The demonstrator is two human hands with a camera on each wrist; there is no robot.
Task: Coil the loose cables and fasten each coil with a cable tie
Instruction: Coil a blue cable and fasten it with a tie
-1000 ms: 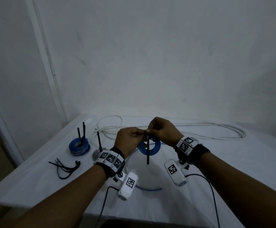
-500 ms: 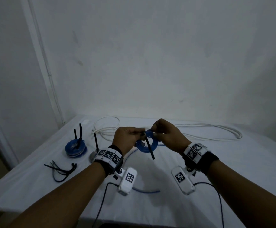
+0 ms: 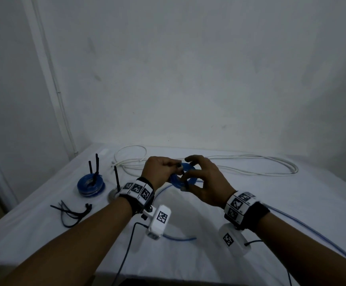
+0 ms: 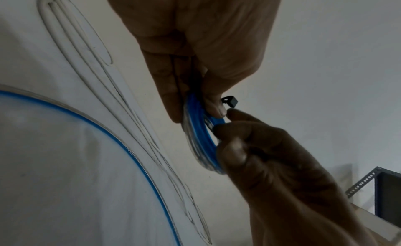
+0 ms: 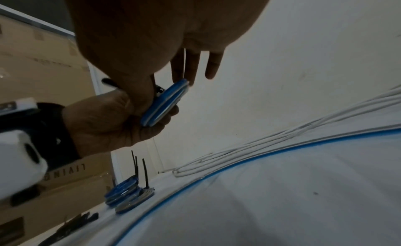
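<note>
The blue cable coil [image 3: 183, 178] is a small, tight ring of several turns, held in the air above the white table [image 3: 271, 203] with a black cable tie [image 3: 185, 181] around it; the tie's square head [image 4: 229, 102] sticks out beside the left thumb. The coil sits between both hands. The left hand [image 3: 160, 169] pinches its left edge with curled fingers. The right hand [image 3: 205, 186] pinches the tie's tail at the coil, its other fingers spread loosely. One blue strand [image 3: 180, 238] trails down onto the table.
</note>
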